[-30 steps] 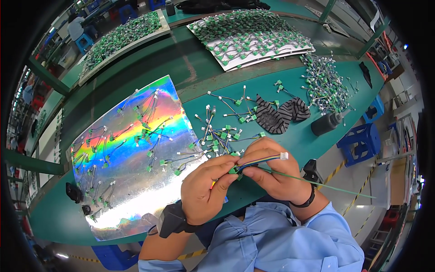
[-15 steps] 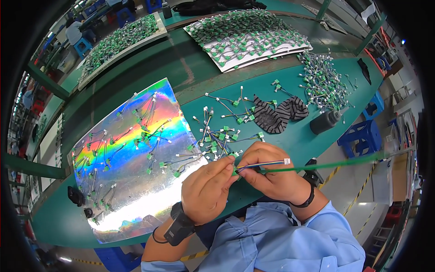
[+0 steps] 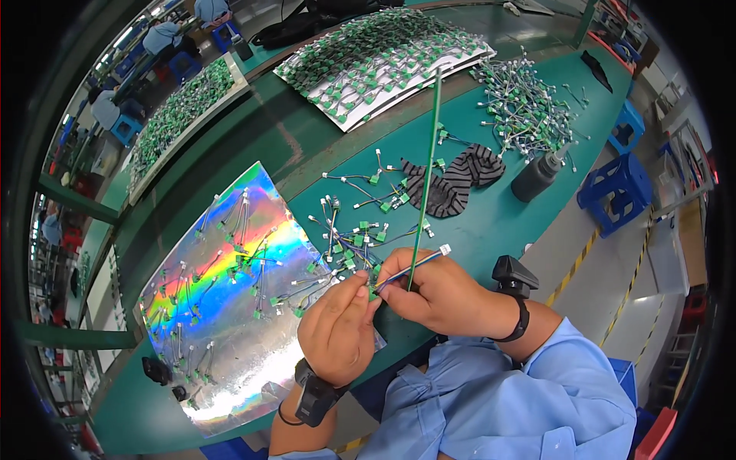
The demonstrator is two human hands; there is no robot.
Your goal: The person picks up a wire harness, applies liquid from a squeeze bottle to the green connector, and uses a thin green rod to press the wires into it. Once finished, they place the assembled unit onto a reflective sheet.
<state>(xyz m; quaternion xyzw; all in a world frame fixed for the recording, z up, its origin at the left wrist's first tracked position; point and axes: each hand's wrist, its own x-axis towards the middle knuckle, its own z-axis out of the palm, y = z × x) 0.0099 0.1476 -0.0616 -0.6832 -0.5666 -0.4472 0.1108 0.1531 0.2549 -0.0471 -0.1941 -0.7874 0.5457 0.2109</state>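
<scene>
My left hand and my right hand meet over the near edge of the green table, fingertips pinched close together. Between them is a short wire harness, its colored wires running out over my right fingers to a white plug. The harness's other end is mostly hidden by my fingertips. A long thin green stick rises steeply from my right hand, its lower end in the grip. Just beyond my hands lies a loose pile of similar harnesses with green and white connectors.
To the left, a shiny rainbow sheet carries several harnesses. A striped grey cloth and a dark bottle lie beyond my right hand. Farther off are a harness heap and a loaded white board. Blue stools stand at right.
The green stick has swung from pointing right to pointing up and away. The harness's white plug now tilts upward. My view has shifted, and both hands stay together.
</scene>
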